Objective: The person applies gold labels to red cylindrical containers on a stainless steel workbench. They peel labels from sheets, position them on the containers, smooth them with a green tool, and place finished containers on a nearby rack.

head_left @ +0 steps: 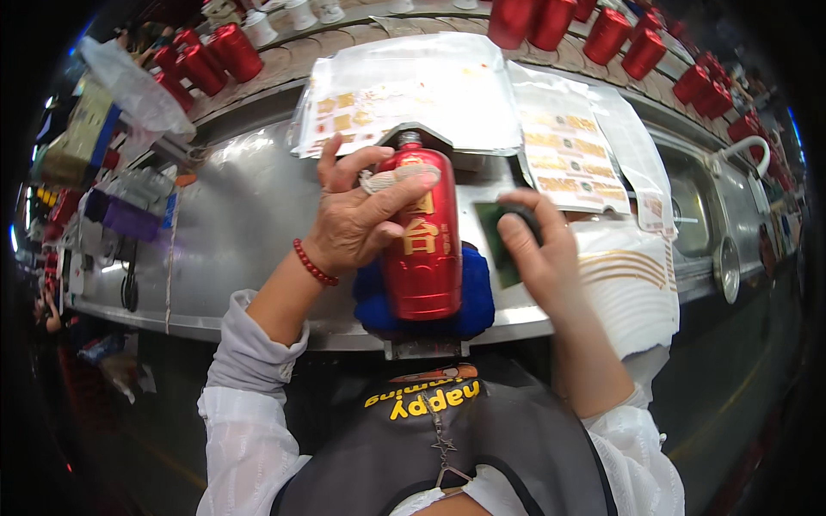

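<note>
A glossy red bottle (424, 275) with gold characters lies on a blue plush cushion (478, 297), its dark neck pointing away from me. My left hand (357, 206) rests across the bottle's upper part and holds it, with the thumb and a finger on its front. Whitish fabric wraps some of those fingers. To the right of the bottle, and apart from it, my right hand (538, 245) grips a flat green scraper (497, 245) by its dark, rounded top. That hand is slightly blurred.
Sheets of gold-printed decals (568, 142) and a stack of white sheets (413, 82) cover the steel table (232, 215) beyond the bottle. Several red bottles (607, 36) stand on a conveyor (559, 56) at the back. A sink (688, 193) with a faucet is at right.
</note>
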`<state>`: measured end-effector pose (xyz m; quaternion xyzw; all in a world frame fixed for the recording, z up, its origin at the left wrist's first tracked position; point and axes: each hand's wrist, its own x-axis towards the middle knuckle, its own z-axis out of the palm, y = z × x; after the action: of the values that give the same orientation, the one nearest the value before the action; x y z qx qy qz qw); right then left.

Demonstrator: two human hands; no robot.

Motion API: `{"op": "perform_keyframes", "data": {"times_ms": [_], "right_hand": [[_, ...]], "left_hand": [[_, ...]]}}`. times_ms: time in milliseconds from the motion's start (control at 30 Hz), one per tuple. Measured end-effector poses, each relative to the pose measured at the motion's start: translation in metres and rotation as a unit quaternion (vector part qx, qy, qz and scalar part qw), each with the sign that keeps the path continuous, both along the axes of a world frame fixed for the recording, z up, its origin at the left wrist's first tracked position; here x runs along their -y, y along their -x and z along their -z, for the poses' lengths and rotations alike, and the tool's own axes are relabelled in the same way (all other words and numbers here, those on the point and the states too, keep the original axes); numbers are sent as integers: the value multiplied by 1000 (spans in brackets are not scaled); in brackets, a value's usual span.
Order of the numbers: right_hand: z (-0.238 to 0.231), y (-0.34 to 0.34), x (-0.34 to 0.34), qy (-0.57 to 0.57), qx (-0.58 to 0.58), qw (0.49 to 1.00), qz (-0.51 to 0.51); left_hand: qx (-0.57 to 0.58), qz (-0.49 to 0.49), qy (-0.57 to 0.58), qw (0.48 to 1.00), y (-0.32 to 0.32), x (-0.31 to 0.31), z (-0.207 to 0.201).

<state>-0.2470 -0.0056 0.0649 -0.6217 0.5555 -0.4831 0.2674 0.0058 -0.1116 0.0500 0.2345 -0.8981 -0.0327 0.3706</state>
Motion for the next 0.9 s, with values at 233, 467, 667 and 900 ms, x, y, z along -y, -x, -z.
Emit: {"op": "perform_keyframes", "data": {"times_ms": [233, 467, 667, 900], "right_hand": [[46, 229, 148, -165, -286, 924, 193], [80, 300, 243, -374, -417, 801, 212], [73, 312, 260, -415, -465, 767, 149], [70, 304, 236, -133, -577, 783, 189]], "left_hand": [[-45, 2, -27, 999, 13, -7, 3], [-47, 7, -25, 999, 5, -5, 16], [-55, 12, -31, 998, 5, -5, 17], [28, 40, -15, 999, 9, 11, -20]]}}
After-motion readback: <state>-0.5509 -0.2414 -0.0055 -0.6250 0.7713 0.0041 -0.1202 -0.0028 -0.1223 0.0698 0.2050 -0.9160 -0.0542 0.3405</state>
